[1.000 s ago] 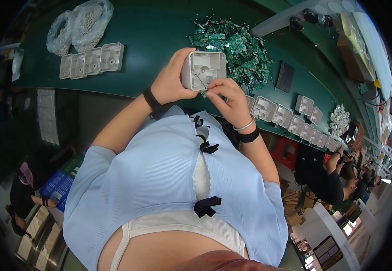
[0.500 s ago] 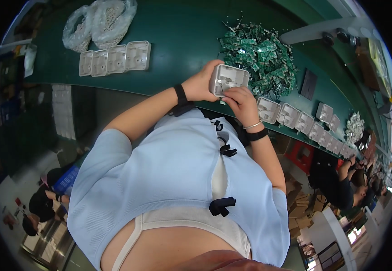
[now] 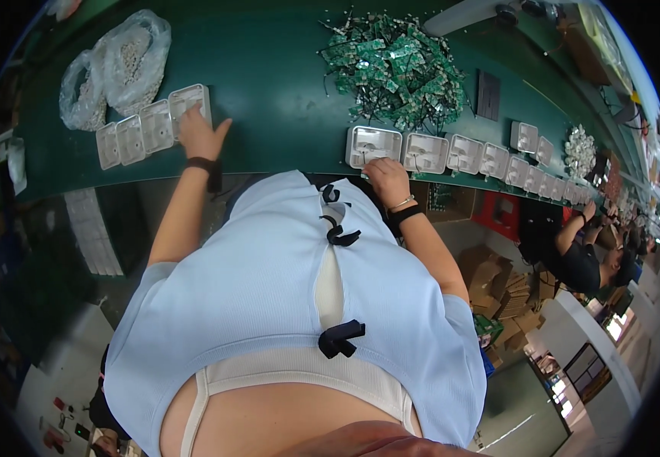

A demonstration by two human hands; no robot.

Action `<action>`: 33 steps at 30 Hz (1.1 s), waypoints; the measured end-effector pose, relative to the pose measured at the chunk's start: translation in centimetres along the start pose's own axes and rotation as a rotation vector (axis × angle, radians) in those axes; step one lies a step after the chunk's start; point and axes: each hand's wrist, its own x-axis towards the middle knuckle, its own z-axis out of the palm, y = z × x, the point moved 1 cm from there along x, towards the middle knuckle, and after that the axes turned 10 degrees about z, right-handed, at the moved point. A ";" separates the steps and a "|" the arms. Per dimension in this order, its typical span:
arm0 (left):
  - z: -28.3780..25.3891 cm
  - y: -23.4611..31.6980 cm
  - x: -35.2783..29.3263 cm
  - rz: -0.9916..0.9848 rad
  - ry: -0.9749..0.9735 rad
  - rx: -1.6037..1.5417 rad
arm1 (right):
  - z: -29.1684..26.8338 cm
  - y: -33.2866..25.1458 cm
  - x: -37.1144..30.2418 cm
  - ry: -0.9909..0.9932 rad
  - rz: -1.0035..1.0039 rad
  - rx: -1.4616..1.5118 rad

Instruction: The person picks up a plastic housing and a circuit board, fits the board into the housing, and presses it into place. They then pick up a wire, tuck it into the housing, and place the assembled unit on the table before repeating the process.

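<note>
My left hand (image 3: pixel 202 137) reaches to the end box (image 3: pixel 191 93) of a row of white plastic boxes on the left. Its thumb stands well apart, and the fingers dip over the box's near side, partly hidden. My right hand (image 3: pixel 388 181) is at the near rim of another open white plastic box (image 3: pixel 374 139) by the table's front edge. The fingers are curled closed on that rim. A small green bit (image 3: pixel 365 177) shows beside the fingertips. Studs and a thin dark wire are visible inside this box.
A heap of green circuit boards with wires (image 3: pixel 395 68) lies beyond the right-hand box. More white boxes (image 3: pixel 465 154) line the front edge rightward. Plastic bags of small pale parts (image 3: pixel 128 65) lie far left. A dark flat block (image 3: pixel 487 95) is right of the heap. A co-worker (image 3: pixel 585 259) sits far right.
The white box held between both hands now stands on the table at the end of the right row. My left hand has let go and moved left to the other row.
</note>
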 end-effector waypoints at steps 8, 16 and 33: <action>2.4 -2.9 0.5 -0.094 -0.057 0.084 | -1.1 2.1 -0.1 -0.026 -0.084 -0.119; 1.8 1.3 -2.7 0.228 -0.015 -0.137 | -3.7 2.4 6.1 0.218 0.252 0.215; 4.7 5.4 -6.2 0.657 -0.183 -0.290 | -5.7 8.4 16.8 -0.422 0.796 2.374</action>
